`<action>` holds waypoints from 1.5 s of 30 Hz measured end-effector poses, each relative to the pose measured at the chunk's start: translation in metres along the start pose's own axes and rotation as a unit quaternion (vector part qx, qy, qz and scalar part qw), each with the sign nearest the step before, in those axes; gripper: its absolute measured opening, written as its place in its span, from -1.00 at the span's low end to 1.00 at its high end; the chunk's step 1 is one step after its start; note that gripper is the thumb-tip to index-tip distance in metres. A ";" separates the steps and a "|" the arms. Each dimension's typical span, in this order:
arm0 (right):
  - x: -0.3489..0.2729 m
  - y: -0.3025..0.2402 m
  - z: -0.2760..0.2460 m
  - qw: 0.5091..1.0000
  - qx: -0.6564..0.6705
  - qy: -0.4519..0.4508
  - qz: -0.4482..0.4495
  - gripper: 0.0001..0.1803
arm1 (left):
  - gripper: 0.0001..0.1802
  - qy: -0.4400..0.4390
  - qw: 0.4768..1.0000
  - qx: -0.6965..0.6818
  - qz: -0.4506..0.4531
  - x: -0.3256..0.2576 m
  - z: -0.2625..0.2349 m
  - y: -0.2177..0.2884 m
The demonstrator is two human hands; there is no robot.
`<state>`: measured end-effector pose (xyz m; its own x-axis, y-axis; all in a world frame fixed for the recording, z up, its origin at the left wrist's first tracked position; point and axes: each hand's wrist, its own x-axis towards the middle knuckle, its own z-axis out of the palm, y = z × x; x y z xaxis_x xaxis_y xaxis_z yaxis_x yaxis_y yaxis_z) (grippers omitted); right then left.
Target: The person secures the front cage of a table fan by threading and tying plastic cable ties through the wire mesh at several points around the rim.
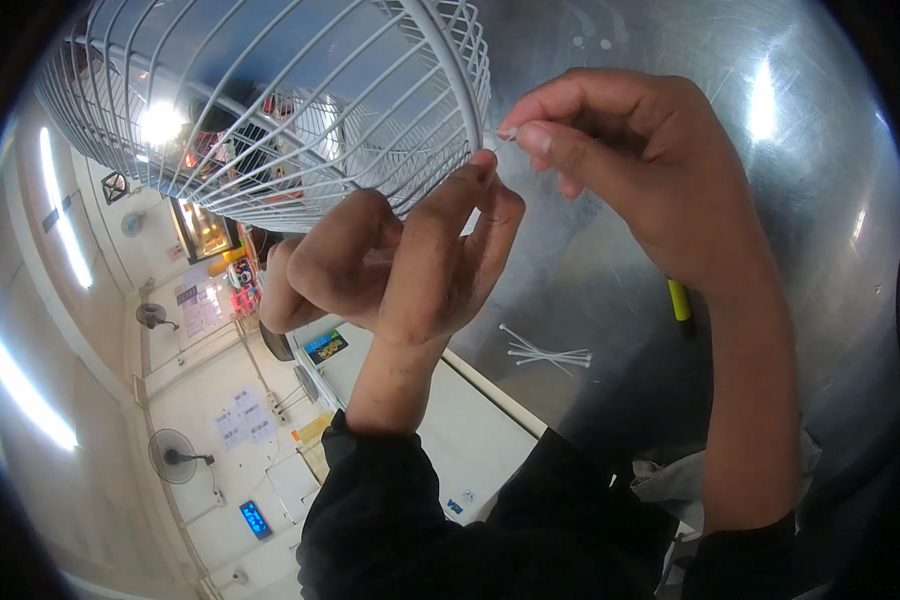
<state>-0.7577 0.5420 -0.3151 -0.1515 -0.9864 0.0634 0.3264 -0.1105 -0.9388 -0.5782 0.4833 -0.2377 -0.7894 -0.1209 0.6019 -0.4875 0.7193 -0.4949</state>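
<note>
A light-grey wire fan guard [458, 75] fills the upper left, its rim standing on edge. My left hand [410, 260] is closed on the rim's lower end, thumb and fingers pinching there. Just right of that spot, my right hand [640, 160] pinches a small white cable tie [507, 133] between thumb and forefinger. Its tip reaches the rim; whether it passes round the wires is too small to tell. Several loose white cable ties [550, 354] lie crossed in a small pile on the metal table [590, 260], below the hands.
Partly behind my right wrist lies a yellow-green tool with a black end [680, 302]. A greyish cloth [670, 480] sits by my right forearm. Left of the metal table is a white-topped surface [470, 410]. Farther off, wall fans [175, 456] and papers [245, 418] hang on a white wall.
</note>
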 end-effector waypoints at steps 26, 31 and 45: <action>0.001 -0.005 -0.004 0.994 -0.060 0.005 -0.086 -0.86 | -0.74 -0.135 0.985 0.045 -0.096 0.012 -0.019 0.025; 0.001 -0.004 -0.007 0.994 -0.045 -0.006 -0.104 -0.84 | -0.77 -0.139 0.981 0.030 -0.133 0.016 -0.020 0.032; 0.003 -0.001 -0.006 0.997 -0.039 -0.028 -0.056 -0.90 | -0.78 -0.115 0.977 0.000 -0.182 0.010 -0.018 0.037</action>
<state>-0.7645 0.5400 -0.3161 -0.1301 -0.9737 0.1868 0.2369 -0.2135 -0.9478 -0.5971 0.5214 -0.2387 -0.6262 -0.5189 0.5819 -0.7516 0.6002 -0.2736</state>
